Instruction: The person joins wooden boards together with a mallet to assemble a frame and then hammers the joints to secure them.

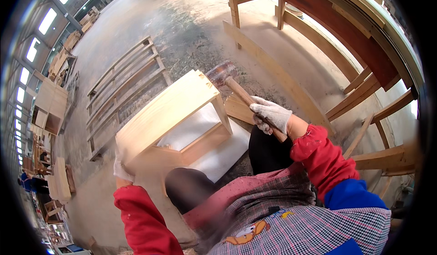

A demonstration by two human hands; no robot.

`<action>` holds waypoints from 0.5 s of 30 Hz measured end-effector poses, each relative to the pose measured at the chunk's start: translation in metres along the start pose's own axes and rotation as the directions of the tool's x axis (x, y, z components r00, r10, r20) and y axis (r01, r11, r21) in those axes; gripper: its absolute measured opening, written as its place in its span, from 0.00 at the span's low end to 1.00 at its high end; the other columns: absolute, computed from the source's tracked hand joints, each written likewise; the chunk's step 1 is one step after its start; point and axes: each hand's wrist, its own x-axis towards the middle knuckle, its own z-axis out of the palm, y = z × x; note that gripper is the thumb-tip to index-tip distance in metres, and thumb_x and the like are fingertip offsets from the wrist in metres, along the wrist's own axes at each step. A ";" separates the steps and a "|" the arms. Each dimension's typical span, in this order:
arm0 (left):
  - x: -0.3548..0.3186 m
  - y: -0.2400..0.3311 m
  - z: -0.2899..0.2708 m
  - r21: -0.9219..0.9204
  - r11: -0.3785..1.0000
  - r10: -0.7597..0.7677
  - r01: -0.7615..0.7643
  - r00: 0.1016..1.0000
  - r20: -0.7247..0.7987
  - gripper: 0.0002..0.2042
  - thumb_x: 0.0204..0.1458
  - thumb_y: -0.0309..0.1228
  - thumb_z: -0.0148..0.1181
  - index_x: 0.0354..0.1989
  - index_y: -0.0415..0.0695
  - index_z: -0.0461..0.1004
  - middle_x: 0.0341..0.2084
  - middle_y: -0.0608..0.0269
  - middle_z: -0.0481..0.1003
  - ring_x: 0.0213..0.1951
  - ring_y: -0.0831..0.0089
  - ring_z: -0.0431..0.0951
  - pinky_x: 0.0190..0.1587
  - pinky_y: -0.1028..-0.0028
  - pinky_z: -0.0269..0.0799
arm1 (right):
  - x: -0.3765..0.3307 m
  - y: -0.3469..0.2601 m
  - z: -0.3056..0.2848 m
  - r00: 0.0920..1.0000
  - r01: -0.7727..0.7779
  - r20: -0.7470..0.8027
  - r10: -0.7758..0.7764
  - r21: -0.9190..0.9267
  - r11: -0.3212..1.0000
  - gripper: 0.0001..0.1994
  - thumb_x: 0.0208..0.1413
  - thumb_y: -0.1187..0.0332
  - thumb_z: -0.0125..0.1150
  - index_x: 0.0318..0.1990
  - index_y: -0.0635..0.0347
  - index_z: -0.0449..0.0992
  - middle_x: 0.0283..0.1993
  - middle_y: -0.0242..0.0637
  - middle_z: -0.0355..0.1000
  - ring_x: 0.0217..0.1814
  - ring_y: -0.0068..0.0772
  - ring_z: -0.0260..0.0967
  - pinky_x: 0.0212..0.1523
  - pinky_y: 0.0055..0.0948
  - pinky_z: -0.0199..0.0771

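Wooden mallet (226,76) (one) in right hand (270,114), grip closed; left hand (122,169) clasps one box frame (169,110).

No packages, labels, signs or screens in view. Nothing of that kind near either grip, on the floor around the work, or among the stacked timber further off. Surfaces close to the hands are bare wood with no sticker or tag showing. The far left rim of the view is too small and bent to tell any such item.
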 end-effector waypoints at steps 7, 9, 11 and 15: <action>0.026 0.023 0.062 0.878 -0.396 0.463 -0.268 0.767 0.444 0.36 0.50 0.41 0.58 0.67 0.41 0.53 0.67 0.48 0.52 0.68 0.53 0.50 0.69 0.57 0.41 | -0.014 -0.017 0.011 0.991 0.095 -0.068 -0.111 -0.203 0.975 0.29 0.62 0.61 0.52 0.69 0.53 0.50 0.22 0.29 0.60 0.13 0.19 0.58 0.11 0.20 0.61; 0.034 0.006 0.113 0.791 -0.474 0.325 -0.388 0.758 0.566 0.36 0.53 0.46 0.53 0.68 0.41 0.52 0.67 0.47 0.51 0.69 0.52 0.48 0.70 0.56 0.36 | -0.030 -0.034 0.011 0.968 0.164 -0.118 -0.220 -0.361 0.918 0.29 0.61 0.61 0.53 0.68 0.54 0.53 0.23 0.28 0.59 0.13 0.18 0.57 0.11 0.21 0.62; 0.042 -0.003 0.138 0.719 -0.537 0.244 -0.441 0.735 0.632 0.35 0.56 0.50 0.48 0.68 0.42 0.52 0.68 0.48 0.51 0.69 0.53 0.47 0.70 0.57 0.35 | -0.050 -0.060 0.013 0.926 0.294 -0.065 -0.371 -0.492 0.819 0.30 0.60 0.63 0.55 0.67 0.57 0.54 0.27 0.31 0.63 0.17 0.19 0.61 0.16 0.22 0.65; 0.059 -0.017 0.140 0.819 -0.403 0.107 -0.408 0.868 0.485 0.35 0.59 0.55 0.39 0.68 0.42 0.52 0.68 0.52 0.51 0.70 0.57 0.47 0.70 0.56 0.32 | -0.077 -0.095 0.020 0.635 0.512 0.186 -0.750 -0.828 0.228 0.30 0.56 0.66 0.57 0.66 0.62 0.56 0.49 0.53 0.71 0.47 0.47 0.73 0.51 0.37 0.69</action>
